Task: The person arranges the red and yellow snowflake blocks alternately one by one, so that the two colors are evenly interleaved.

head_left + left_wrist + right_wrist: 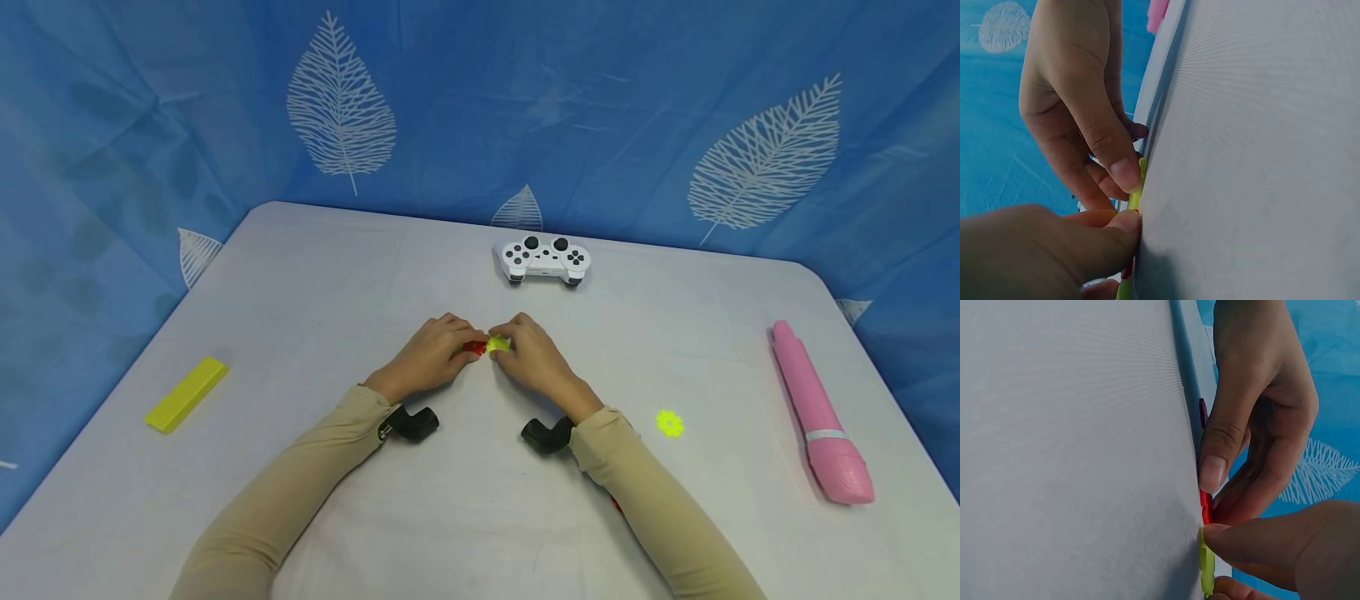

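Near the middle of the table, my left hand [431, 354] pinches a red notched plastic disc [475, 347] between thumb and fingers. Opposite it, my right hand [536, 357] pinches a yellow notched disc [498, 343]. Edge to edge, the two discs meet; whether they interlock I cannot tell. In the right wrist view, a dark purplish piece [1203, 412] sticks out beyond the left thumb, and a yellow-green edge [1124, 290] shows below the red one in the left wrist view. Fingers cover much of these pieces, which are held just at the tabletop.
A loose yellow flower-shaped disc [670, 423] lies right of the right forearm, and a red bit [617, 503] peeks from under that sleeve. A white game controller [545, 260] sits behind the hands. A yellow block [187, 395] lies left, a pink folded umbrella-like object [821, 412] right.
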Tool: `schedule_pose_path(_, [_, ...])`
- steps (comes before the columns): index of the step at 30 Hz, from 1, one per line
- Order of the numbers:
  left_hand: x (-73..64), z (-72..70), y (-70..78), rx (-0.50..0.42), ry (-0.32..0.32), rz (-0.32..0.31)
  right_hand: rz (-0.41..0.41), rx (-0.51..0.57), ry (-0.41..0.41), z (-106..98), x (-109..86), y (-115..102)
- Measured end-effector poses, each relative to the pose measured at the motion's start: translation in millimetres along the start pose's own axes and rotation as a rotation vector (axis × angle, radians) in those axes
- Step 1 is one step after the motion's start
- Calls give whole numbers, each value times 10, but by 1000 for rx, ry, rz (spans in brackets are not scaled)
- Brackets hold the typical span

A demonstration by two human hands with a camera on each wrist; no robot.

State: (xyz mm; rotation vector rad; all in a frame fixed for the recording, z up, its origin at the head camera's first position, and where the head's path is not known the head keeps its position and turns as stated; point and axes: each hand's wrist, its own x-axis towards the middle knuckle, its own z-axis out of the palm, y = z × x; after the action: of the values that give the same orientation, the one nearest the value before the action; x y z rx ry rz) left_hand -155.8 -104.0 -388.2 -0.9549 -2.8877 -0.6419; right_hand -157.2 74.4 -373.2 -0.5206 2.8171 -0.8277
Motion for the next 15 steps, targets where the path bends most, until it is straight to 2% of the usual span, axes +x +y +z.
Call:
schedule_pose_path(9, [3, 0, 7, -13, -9, -23, -67, 15, 26, 2, -40, 34])
schedule_pose_path(15, [6, 12, 0, -17, -4, -22, -80, 23, 31, 6, -44, 49])
